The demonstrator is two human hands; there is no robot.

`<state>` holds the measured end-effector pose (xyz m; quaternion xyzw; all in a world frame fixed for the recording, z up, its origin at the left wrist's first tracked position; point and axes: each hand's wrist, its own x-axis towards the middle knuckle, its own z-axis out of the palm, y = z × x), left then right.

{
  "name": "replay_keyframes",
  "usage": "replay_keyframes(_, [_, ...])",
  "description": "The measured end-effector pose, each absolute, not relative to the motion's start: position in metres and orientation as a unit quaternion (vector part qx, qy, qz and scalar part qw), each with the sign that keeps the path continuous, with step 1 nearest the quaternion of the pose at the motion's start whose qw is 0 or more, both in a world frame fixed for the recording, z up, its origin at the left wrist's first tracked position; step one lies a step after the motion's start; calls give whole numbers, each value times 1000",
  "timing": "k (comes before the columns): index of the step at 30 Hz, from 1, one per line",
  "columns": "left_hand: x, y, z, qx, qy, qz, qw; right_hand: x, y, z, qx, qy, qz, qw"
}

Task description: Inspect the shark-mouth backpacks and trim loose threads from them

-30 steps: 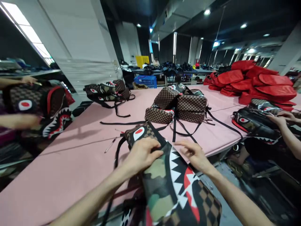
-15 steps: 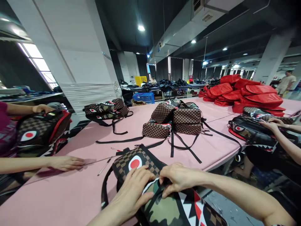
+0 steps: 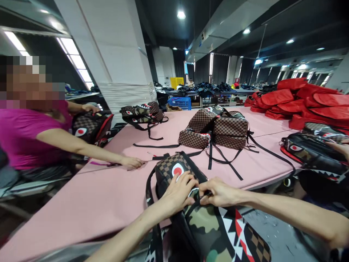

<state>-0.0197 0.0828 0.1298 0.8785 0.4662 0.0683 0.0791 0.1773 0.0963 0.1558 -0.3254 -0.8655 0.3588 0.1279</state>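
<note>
A shark-mouth backpack (image 3: 209,229) in camouflage and brown check lies over the near edge of the pink table (image 3: 89,196), its red-eye panel up. My left hand (image 3: 178,193) presses on the top of the backpack, fingers curled over it. My right hand (image 3: 218,192) touches it from the right, fingers pinched on the backpack's top edge, close against the left hand.
A person in a magenta shirt (image 3: 29,134) at the left reaches a hand (image 3: 132,162) onto the table. More backpacks lie mid-table (image 3: 215,127) and at the far left corner (image 3: 141,111). Red bags (image 3: 300,100) are piled at the right. Another person's hand rests on a black backpack (image 3: 313,153).
My two hands have come together on the backpack's top. The person at the left has reached farther across the table. The view has shifted left.
</note>
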Motion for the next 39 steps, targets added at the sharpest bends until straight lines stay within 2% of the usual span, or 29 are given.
replay_keyframes(4, [-14,89,120,876,471,81,68,179,89,151,-316,-783,507,171])
replay_keyframes(6, [-13,89,119,875,473,83,66,180,87,151,-317,-768,526,178])
replay_keyframes(9, [-16,82,133,876,465,111,63,180,79,160,-331,-793,465,213])
replay_keyframes(12, [-23,73,165,881,452,134,45,177,67,180,-309,-813,386,307])
replay_keyframes(17, [-33,83,217,892,391,197,-110,166,63,203,-217,-811,245,485])
replay_keyframes(20, [-44,96,214,897,364,192,-160,154,65,184,-205,-798,203,529])
replay_keyframes(22, [-53,98,198,905,355,180,-151,146,60,163,-213,-806,208,512])
replay_keyframes(25, [-64,84,176,916,338,179,-121,146,40,142,-197,-854,210,432])
replay_keyframes(28, [-68,60,167,923,329,178,-95,156,25,140,-185,-895,204,350])
replay_keyframes(31, [-66,32,164,920,335,195,-63,168,20,142,-195,-903,217,314])
replay_keyframes(34, [-56,1,156,903,374,210,20,177,18,144,-197,-914,216,280])
replay_keyframes(36, [-47,-18,146,881,422,208,48,183,15,144,-186,-931,180,256])
replay_keyframes(39, [-32,-39,126,869,440,227,-3,192,5,142,-168,-961,61,209])
